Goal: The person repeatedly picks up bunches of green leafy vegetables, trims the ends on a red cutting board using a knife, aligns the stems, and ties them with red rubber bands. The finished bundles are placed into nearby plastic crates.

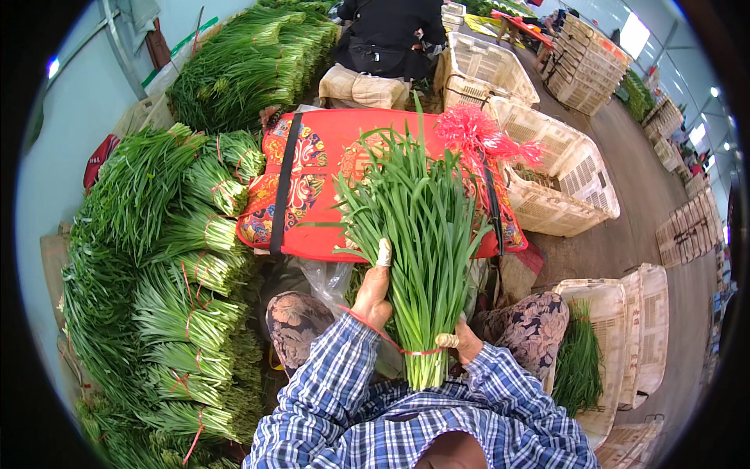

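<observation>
A bunch of long green leafy stalks, likely Chinese chives [419,252], stands roughly upright before my chest, its pale cut ends towards me. My left hand [375,290] grips its left side, the thumb wrapped in white tape. Lower down, my right hand [463,341] holds the right side near the base, its thumb wrapped in beige tape; its other fingers are hidden behind the stalks. A thin red tie [422,353] circles the base, and its loose length runs up to my left wrist. Beyond the bunch lies a red patterned padded surface [375,123] with black straps.
Tied green bunches [205,319] are piled at the left, with a larger pile [258,64] behind. Pink-red plastic strands [469,132] lie on the red surface's right end. Plastic crates [562,170] stand at the right; one nearby [606,352] holds greens. A person in black [389,35] sits ahead.
</observation>
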`<state>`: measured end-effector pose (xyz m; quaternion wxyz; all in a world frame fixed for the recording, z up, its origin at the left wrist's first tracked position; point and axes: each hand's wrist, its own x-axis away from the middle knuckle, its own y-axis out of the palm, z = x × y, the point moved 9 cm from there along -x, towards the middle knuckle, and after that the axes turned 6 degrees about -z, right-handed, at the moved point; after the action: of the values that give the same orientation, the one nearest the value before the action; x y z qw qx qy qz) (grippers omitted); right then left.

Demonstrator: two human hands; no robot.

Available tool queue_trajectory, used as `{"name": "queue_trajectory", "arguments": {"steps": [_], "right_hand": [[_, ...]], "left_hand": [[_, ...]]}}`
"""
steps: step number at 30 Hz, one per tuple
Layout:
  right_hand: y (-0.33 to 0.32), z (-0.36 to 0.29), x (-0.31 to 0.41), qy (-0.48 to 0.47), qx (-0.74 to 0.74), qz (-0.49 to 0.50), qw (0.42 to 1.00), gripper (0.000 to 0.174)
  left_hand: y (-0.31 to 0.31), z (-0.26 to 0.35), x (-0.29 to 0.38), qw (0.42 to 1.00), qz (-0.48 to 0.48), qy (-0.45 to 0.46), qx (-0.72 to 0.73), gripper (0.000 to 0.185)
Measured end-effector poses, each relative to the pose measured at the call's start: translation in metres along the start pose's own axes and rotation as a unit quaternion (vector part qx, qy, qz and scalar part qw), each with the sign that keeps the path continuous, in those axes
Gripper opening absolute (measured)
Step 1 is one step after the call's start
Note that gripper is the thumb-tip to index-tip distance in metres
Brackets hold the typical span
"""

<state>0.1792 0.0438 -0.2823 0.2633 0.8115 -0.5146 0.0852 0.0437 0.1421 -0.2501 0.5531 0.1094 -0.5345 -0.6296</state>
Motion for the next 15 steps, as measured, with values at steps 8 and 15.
{"name": "queue_trajectory", "arguments": {"steps": [8, 15], "right_hand": [[-0.019, -0.080, 0.032, -0.095, -0.141, -0.030, 0.985, 0.062], [0.017, -0.136, 0.065, -0.290, 0.422, 0.126, 0.850, 0.087]], "left_hand": [[-0.023, 0.078, 0.069, 0.959, 0.131, 0.147, -0.203, 0.092], [0.051, 0.017, 0.054, 0.928, -0.099, 0.117, -0.338, 0.086]]}}
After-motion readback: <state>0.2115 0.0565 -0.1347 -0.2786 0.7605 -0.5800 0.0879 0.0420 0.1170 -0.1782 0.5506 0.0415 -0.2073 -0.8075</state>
